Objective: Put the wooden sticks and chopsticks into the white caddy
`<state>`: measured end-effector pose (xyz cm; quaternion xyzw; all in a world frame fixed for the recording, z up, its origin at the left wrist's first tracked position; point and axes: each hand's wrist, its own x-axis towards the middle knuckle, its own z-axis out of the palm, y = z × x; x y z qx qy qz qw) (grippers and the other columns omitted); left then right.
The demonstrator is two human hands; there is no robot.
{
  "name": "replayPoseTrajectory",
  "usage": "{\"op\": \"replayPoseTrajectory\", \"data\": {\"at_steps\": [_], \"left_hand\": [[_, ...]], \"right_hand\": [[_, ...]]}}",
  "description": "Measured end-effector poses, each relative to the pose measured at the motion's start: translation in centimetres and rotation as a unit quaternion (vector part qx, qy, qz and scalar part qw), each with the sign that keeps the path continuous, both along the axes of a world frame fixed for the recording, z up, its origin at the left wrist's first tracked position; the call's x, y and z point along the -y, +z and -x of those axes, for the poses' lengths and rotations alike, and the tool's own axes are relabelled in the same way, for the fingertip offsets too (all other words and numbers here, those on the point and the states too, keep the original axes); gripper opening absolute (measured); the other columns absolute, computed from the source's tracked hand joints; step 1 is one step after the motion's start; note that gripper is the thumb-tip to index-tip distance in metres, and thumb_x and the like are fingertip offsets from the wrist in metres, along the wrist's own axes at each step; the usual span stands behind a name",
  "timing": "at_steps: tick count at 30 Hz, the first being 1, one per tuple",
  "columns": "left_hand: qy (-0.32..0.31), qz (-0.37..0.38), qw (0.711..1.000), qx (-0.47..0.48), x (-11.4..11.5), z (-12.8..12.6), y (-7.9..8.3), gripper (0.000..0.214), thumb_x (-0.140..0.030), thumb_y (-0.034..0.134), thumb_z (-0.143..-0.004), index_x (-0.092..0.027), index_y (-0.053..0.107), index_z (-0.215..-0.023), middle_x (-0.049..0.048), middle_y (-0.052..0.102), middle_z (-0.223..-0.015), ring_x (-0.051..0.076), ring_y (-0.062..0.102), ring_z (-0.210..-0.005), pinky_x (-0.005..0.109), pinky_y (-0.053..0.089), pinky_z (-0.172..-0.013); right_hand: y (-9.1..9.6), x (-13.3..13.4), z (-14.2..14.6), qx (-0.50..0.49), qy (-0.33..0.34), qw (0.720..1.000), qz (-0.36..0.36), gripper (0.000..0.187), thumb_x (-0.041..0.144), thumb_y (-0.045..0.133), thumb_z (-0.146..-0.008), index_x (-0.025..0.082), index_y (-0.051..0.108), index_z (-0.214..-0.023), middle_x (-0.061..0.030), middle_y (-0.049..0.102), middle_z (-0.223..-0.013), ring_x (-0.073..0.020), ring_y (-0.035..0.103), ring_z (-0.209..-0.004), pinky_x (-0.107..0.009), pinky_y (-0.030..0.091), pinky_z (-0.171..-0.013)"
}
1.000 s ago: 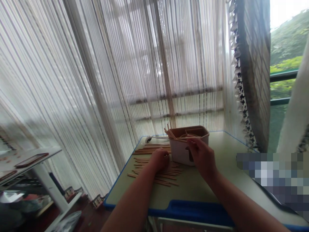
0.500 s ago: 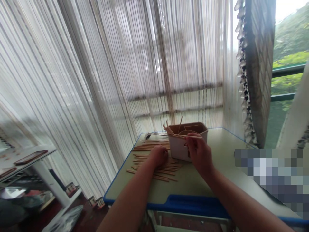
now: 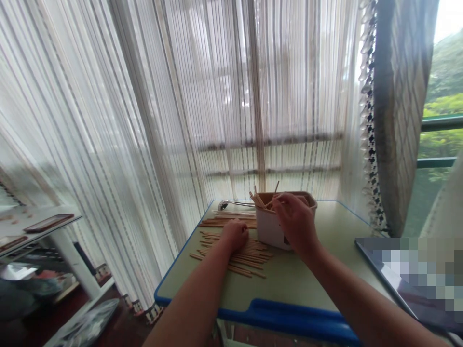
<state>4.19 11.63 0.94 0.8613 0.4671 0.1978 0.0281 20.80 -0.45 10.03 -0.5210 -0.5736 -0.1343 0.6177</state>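
My left hand (image 3: pixel 235 235) rests, fingers curled, over a spread of wooden chopsticks (image 3: pixel 249 262) on the table; what lies inside its fingers is hidden. At the rim of a white divided utensil holder (image 3: pixel 269 233) with a brown inside, my right hand (image 3: pixel 294 214) is closed in a pinch. A thin chopstick (image 3: pixel 268 206) shows at its fingertips, partly hidden by the hand. Several chopsticks (image 3: pixel 256 198) lean in the holder's left part. Behind my left hand lies a row of darker chopsticks (image 3: pixel 217 222).
A metal ladle (image 3: pixel 224 205) lies at the table's back left, its handle running to the holder. The pale table (image 3: pixel 325 284) has a blue edge. At right is a dark flat panel (image 3: pixel 383 270), partly pixelated. Sheer curtains (image 3: pixel 202 96) hang behind; another table (image 3: pixel 54 226) stands left.
My right hand has moved slightly left and up over the holder's rim, and the chopstick at its fingers now tilts into the holder. The left hand stays. The view has shifted slightly.
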Motion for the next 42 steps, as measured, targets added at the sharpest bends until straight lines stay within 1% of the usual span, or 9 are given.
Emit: {"op": "replayPoseTrajectory", "data": {"at_steps": [4, 7, 12, 18, 24, 29, 36, 39, 42], "left_hand": [[0.017, -0.006, 1.0, 0.012, 0.1, 0.1, 0.4, 0.024, -0.026, 0.05, -0.079, -0.02, 0.07, -0.091, 0.0069, 0.067, -0.094, 0.021, 0.058, -0.091, 0.031, 0.044, -0.083], [0.035, -0.01, 0.999, 0.029, 0.1, 0.2, 0.6, 0.025, -0.026, 0.05, -0.079, -0.02, 0.068, -0.095, 0.0066, 0.068, -0.093, 0.02, 0.059, -0.088, 0.03, 0.044, -0.081], [0.001, -0.021, 1.0, -0.018, 0.0, 0.5, 0.9, 0.024, -0.031, 0.051, -0.079, -0.02, 0.072, -0.079, 0.0065, 0.069, -0.083, 0.02, 0.06, -0.08, 0.03, 0.045, -0.077], [-0.024, 0.005, 0.998, -0.055, 0.6, 0.5, 1.9, 0.022, -0.03, 0.055, -0.073, -0.021, 0.073, -0.082, 0.0063, 0.069, -0.081, 0.021, 0.06, -0.076, 0.031, 0.048, -0.073], [-0.018, 0.03, 0.998, -0.044, 0.1, 1.5, 1.4, 0.017, -0.024, 0.061, -0.064, -0.02, 0.069, -0.077, 0.0046, 0.066, -0.084, 0.021, 0.06, -0.079, 0.029, 0.047, -0.07], [0.037, 0.073, 0.995, -0.064, 0.1, 1.7, 1.4, 0.009, -0.025, 0.06, -0.066, -0.02, 0.065, -0.07, 0.0028, 0.064, -0.074, 0.018, 0.058, -0.072, 0.027, 0.045, -0.067], [0.009, 0.083, 0.995, -0.057, 0.2, 1.7, 1.6, 0.009, -0.022, 0.057, -0.07, -0.02, 0.065, -0.072, 0.0017, 0.064, -0.072, 0.016, 0.055, -0.066, 0.025, 0.042, -0.065], [-0.008, 0.062, 0.997, -0.041, 0.0, 1.7, 1.6, 0.013, -0.02, 0.056, -0.071, -0.019, 0.066, -0.079, 0.0023, 0.064, -0.079, 0.016, 0.055, -0.072, 0.024, 0.043, -0.068], [-0.028, -0.004, 1.0, -0.009, 0.2, 1.8, 2.1, 0.018, -0.015, 0.052, -0.075, -0.019, 0.065, -0.087, 0.004, 0.063, -0.092, 0.017, 0.056, -0.086, 0.026, 0.043, -0.08]], "right_hand": [[5.2, -1.9, 0.7, 0.108, 0.007, 0.988, 0.109, 0.019, 0.032, 0.053, -0.08, 0.021, 0.069, -0.079, -0.0039, 0.068, -0.074, -0.018, 0.059, -0.071, -0.03, 0.042, -0.068], [7.6, -4.1, 0.5, 0.187, 0.027, 0.965, 0.183, 0.011, 0.024, 0.058, -0.072, 0.022, 0.068, -0.071, -0.0026, 0.068, -0.068, -0.0156, 0.058, -0.061, -0.027, 0.038, -0.058], [8.0, -7.7, -0.7, 0.273, 0.016, 0.934, 0.23, 0.007, 0.018, 0.058, -0.064, 0.022, 0.064, -0.061, -0.001, 0.064, -0.059, -0.0119, 0.051, -0.047, -0.024, 0.03, -0.046], [7.7, -9.0, -1.8, 0.279, 0.081, 0.873, 0.391, 0.006, 0.028, 0.065, -0.065, 0.022, 0.068, -0.066, -0.0038, 0.065, -0.059, -0.0139, 0.052, -0.046, -0.027, 0.032, -0.045], [9.2, -7.7, -2.8, 0.245, 0.072, 0.912, 0.321, 0.011, 0.029, 0.067, -0.062, 0.021, 0.068, -0.069, -0.0041, 0.067, -0.062, -0.0147, 0.053, -0.044, -0.029, 0.036, -0.045], [10.4, -6.3, -4.5, 0.193, 0.116, 0.909, 0.351, 0.026, 0.044, 0.069, -0.062, 0.021, 0.07, -0.073, -0.0072, 0.068, -0.063, -0.0189, 0.057, -0.046, -0.031, 0.039, -0.043], [11.3, -5.2, -5.5, 0.125, 0.137, 0.905, 0.382, 0.027, 0.044, 0.073, -0.059, 0.021, 0.07, -0.073, -0.0091, 0.07, -0.069, -0.0213, 0.062, -0.048, -0.033, 0.043, -0.04], [11.1, -5.9, -6.4, 0.147, 0.202, 0.906, 0.342, 0.03, 0.047, 0.072, -0.057, 0.02, 0.071, -0.071, -0.0105, 0.069, -0.063, -0.0199, 0.059, -0.042, -0.029, 0.038, -0.034], [10.6, -6.9, -7.4, 0.185, 0.287, 0.889, 0.307, 0.032, 0.05, 0.07, -0.06, 0.02, 0.071, -0.071, -0.009, 0.068, -0.056, -0.0175, 0.056, -0.037, -0.025, 0.034, -0.032]]}}
